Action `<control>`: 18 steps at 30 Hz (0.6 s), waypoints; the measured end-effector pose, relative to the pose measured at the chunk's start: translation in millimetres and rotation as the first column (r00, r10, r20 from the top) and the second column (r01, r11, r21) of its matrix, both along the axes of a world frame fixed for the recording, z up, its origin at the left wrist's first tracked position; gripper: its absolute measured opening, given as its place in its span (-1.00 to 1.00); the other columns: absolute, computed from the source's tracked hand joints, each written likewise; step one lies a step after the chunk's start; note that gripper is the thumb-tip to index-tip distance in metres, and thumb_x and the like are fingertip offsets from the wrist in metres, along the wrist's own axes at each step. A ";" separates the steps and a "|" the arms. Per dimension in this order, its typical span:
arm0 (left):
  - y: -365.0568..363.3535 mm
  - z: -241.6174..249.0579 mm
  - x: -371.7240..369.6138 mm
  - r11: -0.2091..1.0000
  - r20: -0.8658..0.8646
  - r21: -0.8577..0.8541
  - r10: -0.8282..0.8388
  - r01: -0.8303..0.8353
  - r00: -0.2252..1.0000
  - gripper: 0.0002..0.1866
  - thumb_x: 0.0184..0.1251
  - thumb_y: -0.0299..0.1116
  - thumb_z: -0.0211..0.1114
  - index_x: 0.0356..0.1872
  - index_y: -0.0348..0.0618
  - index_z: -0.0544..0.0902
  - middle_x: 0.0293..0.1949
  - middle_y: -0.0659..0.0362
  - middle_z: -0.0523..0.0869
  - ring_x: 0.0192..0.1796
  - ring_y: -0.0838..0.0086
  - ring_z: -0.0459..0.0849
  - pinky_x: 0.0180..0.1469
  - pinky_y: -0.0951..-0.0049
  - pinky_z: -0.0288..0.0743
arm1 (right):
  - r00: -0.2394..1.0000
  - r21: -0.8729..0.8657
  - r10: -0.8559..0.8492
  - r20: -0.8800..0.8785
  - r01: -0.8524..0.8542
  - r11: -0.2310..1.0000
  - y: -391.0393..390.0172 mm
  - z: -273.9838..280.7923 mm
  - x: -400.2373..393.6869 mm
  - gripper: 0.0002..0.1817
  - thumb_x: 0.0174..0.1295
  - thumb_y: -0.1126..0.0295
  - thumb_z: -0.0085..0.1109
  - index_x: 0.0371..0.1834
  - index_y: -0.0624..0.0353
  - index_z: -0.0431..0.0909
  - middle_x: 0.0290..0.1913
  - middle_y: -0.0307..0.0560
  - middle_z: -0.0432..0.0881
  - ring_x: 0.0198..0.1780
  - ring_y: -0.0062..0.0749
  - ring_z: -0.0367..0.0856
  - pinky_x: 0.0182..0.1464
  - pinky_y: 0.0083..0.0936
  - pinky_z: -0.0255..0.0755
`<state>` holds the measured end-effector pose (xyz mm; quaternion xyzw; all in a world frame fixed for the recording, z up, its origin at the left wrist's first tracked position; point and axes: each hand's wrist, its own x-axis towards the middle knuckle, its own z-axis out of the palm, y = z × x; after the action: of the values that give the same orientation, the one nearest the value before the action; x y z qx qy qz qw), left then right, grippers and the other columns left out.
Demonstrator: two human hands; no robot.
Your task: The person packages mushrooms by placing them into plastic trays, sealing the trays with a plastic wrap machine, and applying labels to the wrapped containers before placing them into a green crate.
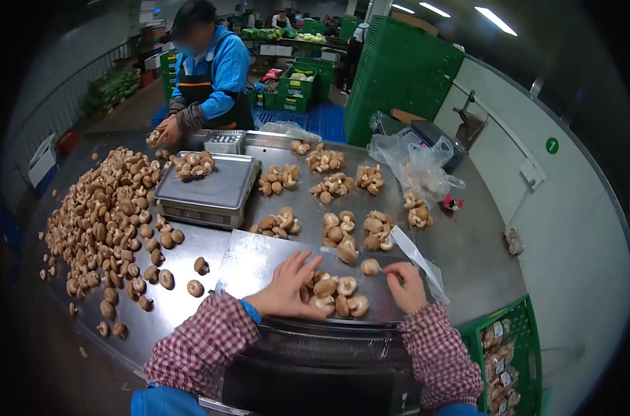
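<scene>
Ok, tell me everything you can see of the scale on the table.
The scale is a low, boxy unit with a flat, square platform of grey, brushed-looking metal and a darker front panel, too blurred to read. It sits level on the steel table, right of the big loose mushroom heap. A small pile of mushrooms rests on its far left corner. A few loose mushrooms lie against its front left edge. Neither hand touches it.

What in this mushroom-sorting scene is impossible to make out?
Head view only:
- Mushrooms under the left hand: partly covered by the palm.
- Right hand: whether its fingertips pinch anything is too small to tell.
- Scale display: faces away.
- Green crate labels: too small, cut by the edge.
- Co-worker's hands: blurred, distant.
</scene>
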<state>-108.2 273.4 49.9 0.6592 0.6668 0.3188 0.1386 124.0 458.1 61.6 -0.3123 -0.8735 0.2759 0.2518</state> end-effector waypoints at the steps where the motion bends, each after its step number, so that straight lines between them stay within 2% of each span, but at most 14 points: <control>1: 12.0 6.9 -5.9 0.999 0.067 0.014 -0.042 0.041 0.997 0.08 -0.22 0.24 0.39 0.34 -0.03 0.09 0.30 -0.16 0.06 0.36 -0.09 -0.01 0.31 0.01 -0.05 | 1.000 0.000 -0.011 -0.001 0.011 1.000 -0.9 -9.7 -2.8 -0.82 0.06 0.43 0.11 -0.24 0.16 0.56 -0.15 -0.07 0.54 -0.10 -0.16 0.44 -0.06 -0.29 0.29; 2: 31.8 12.1 -11.1 0.996 0.062 0.067 -0.067 0.063 0.996 -0.05 -0.04 0.19 0.30 0.35 0.00 0.10 0.33 -0.13 0.05 0.36 -0.02 0.04 0.33 0.11 -0.01 | 0.999 0.178 0.030 0.018 -0.032 0.983 0.6 -21.4 -10.7 -0.78 0.06 0.40 0.12 -0.20 0.13 0.54 -0.08 -0.06 0.51 -0.05 -0.13 0.42 -0.02 -0.26 0.28; 3: 54.1 2.5 -12.6 0.995 0.050 0.085 -0.064 0.060 0.997 -0.05 -0.04 0.19 0.30 0.35 0.00 0.10 0.33 -0.13 0.05 0.36 -0.02 0.04 0.33 0.11 -0.01 | 0.997 0.360 0.073 0.041 -0.083 0.929 5.2 -26.8 -18.6 -0.74 0.05 0.37 0.13 -0.15 0.10 0.52 -0.01 -0.06 0.48 0.00 -0.11 0.41 0.02 -0.23 0.27; 4: 82.3 -9.9 -17.5 0.995 -0.069 0.033 -0.093 0.095 0.993 -0.13 0.05 0.15 0.24 0.35 0.03 0.10 0.33 -0.11 0.09 0.35 -0.01 0.07 0.33 0.12 0.01 | 0.955 0.087 0.140 0.262 -0.168 0.982 9.5 -27.6 -22.0 -0.64 0.04 0.32 0.16 -0.03 -0.05 0.48 0.11 -0.08 0.42 0.09 -0.06 0.36 0.10 -0.16 0.23; 5: 103.9 -14.0 -22.8 0.993 -0.187 -0.021 -0.118 0.116 0.975 -0.21 0.14 0.11 0.18 0.35 0.05 0.11 0.33 -0.09 0.12 0.34 0.00 0.11 0.33 0.12 0.02 | 0.967 0.193 0.068 0.245 -0.118 0.974 4.1 -30.5 -24.5 -0.62 0.04 0.30 0.17 0.00 -0.17 0.47 0.10 -0.09 0.43 0.09 -0.06 0.38 0.10 -0.13 0.24; 7: 127.4 -11.3 -21.2 0.950 -0.119 -0.289 -0.156 0.116 0.981 -0.31 0.23 0.07 0.08 0.33 0.05 0.15 0.33 -0.06 0.16 0.32 -0.01 0.16 0.32 0.15 0.06 | 0.954 0.171 0.047 0.296 -0.101 0.980 7.5 -31.0 -28.7 -0.65 0.06 0.33 0.16 -0.02 -0.20 0.50 0.10 -0.09 0.43 0.08 -0.10 0.40 0.07 -0.18 0.29; 8: 133.8 -15.0 -27.1 0.946 0.009 -0.247 -0.212 0.208 0.977 -0.33 0.20 0.07 0.11 0.28 -0.01 0.25 0.21 -0.09 0.35 0.22 0.02 0.34 0.24 0.20 0.22 | 0.966 0.239 0.094 0.240 -0.152 0.959 12.6 -33.9 -29.4 -0.68 0.08 0.34 0.16 -0.05 -0.10 0.51 0.04 -0.09 0.49 -0.01 -0.11 0.47 0.03 -0.28 0.36; 9: 138.3 -24.8 -29.3 0.940 0.026 -0.266 -0.215 0.215 0.976 -0.33 0.20 0.07 0.11 0.28 -0.01 0.25 0.21 -0.09 0.35 0.22 0.02 0.34 0.24 0.20 0.22 | 0.964 0.215 0.095 0.250 -0.151 0.965 16.7 -41.1 -26.6 -0.68 0.08 0.34 0.16 -0.05 -0.10 0.51 0.04 -0.09 0.49 -0.01 -0.11 0.47 0.03 -0.28 0.36; 11: 139.7 -12.4 -33.1 0.911 -0.002 -0.357 -0.221 0.206 0.975 -0.39 0.16 0.09 0.17 0.15 -0.07 0.38 0.00 -0.09 0.55 0.06 0.04 0.52 0.08 0.23 0.38 | 0.995 -0.044 0.093 0.037 -0.091 0.995 15.9 -22.3 -31.1 -0.71 0.11 0.36 0.15 -0.07 0.04 0.52 -0.06 -0.09 0.54 -0.09 -0.13 0.51 -0.01 -0.38 0.39; 12: 146.7 -22.2 -35.7 0.943 0.069 -0.275 -0.176 0.188 0.982 -0.43 0.09 0.08 0.26 0.01 -0.09 0.44 -0.20 -0.05 0.64 -0.11 0.08 0.61 -0.09 0.24 0.46 | 0.997 -0.247 0.063 -0.045 -0.073 0.966 -1.4 6.1 -35.7 -0.67 0.11 0.37 0.15 -0.03 0.16 0.48 -0.16 -0.08 0.57 -0.18 -0.15 0.54 -0.09 -0.39 0.42; 13: 153.7 -33.3 -36.5 0.964 0.159 -0.221 -0.115 0.149 0.981 -0.49 0.03 0.02 0.33 -0.11 -0.10 0.46 -0.26 0.00 0.64 -0.19 0.20 0.63 -0.15 0.30 0.46 | 0.997 -0.263 0.064 -0.043 -0.073 0.962 -18.1 15.9 -35.7 -0.67 0.11 0.37 0.15 -0.03 0.16 0.48 -0.16 -0.08 0.57 -0.18 -0.15 0.54 -0.09 -0.39 0.42; 15: 163.9 -43.3 -37.0 0.974 0.233 -0.200 -0.057 0.106 0.971 -0.56 0.00 -0.06 0.38 -0.21 -0.11 0.47 -0.37 0.06 0.63 -0.32 0.31 0.61 -0.23 0.37 0.46 | 0.946 -0.413 0.131 -0.297 -0.251 0.876 -41.6 23.6 -37.0 -0.64 0.05 0.41 0.19 -0.04 0.15 0.46 -0.19 -0.07 0.55 -0.19 -0.19 0.51 -0.10 -0.37 0.38; 17: 167.2 -38.9 -35.6 0.978 0.350 -0.192 -0.007 0.079 0.937 -0.63 0.00 -0.12 0.39 -0.34 -0.14 0.47 -0.48 0.13 0.60 -0.41 0.42 0.57 -0.32 0.43 0.44 | 0.950 -0.154 0.305 -0.064 -0.311 0.938 -50.8 20.7 -36.5 -0.60 -0.03 0.40 0.25 -0.07 0.13 0.46 -0.18 -0.08 0.54 -0.14 -0.21 0.46 -0.03 -0.37 0.32; 18: 168.2 -40.3 -34.4 0.980 0.403 -0.187 0.013 0.068 0.915 -0.67 0.00 -0.18 0.39 -0.40 -0.15 0.46 -0.52 0.17 0.58 -0.44 0.49 0.54 -0.37 0.47 0.41 | 0.926 0.001 0.376 0.011 -0.376 0.926 -47.4 7.0 -38.6 -0.61 -0.09 0.40 0.28 -0.11 0.10 0.47 -0.12 -0.08 0.51 -0.07 -0.21 0.41 0.04 -0.36 0.25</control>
<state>-142.6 441.6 9.6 0.5720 0.6430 0.3780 0.3414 85.4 410.7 68.6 -0.1401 -0.9189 0.3161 0.1899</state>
